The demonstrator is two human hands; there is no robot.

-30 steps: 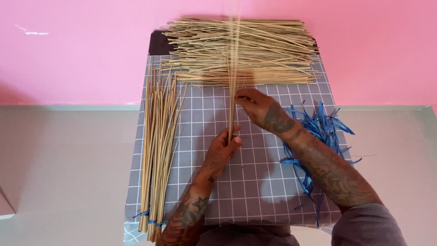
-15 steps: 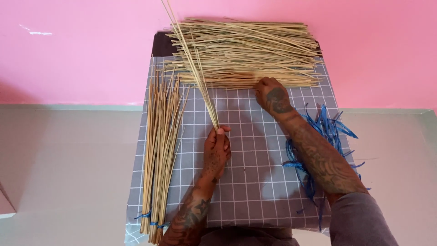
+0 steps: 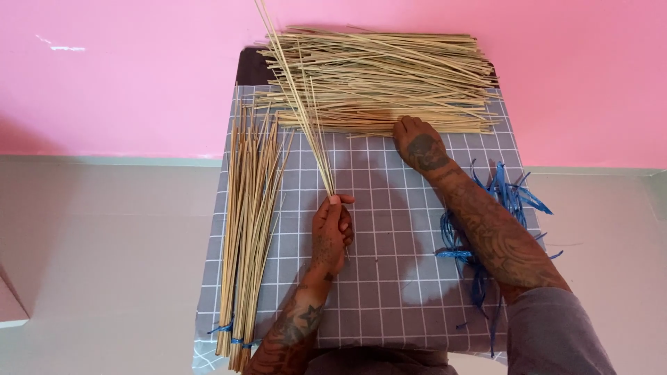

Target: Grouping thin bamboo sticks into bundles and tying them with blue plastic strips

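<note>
**A:** What is your left hand (image 3: 332,232) doing?

**B:** Your left hand is closed tight around a small bunch of thin sticks (image 3: 299,104). You hold them at the bottom end. They lean up and away to the left, over the grey checked cloth (image 3: 389,278).

**A:** And your right hand (image 3: 419,146)?

**B:** Your right hand lies flat, with fingers spread out, at the near edge of the big pile of sticks (image 3: 396,80). It touches the sticks there. You cannot tell if it has hold of any stick.

**A:** Where is the big pile?

**B:** It lies sideways at the far end of the cloth, near the pink wall (image 3: 111,76).

**A:** What else is near you?

**B:** A tied bundle of sticks (image 3: 246,229) lies along the left side of the cloth. Blue strings (image 3: 511,201) lie on the right, partly under your right arm.
</note>
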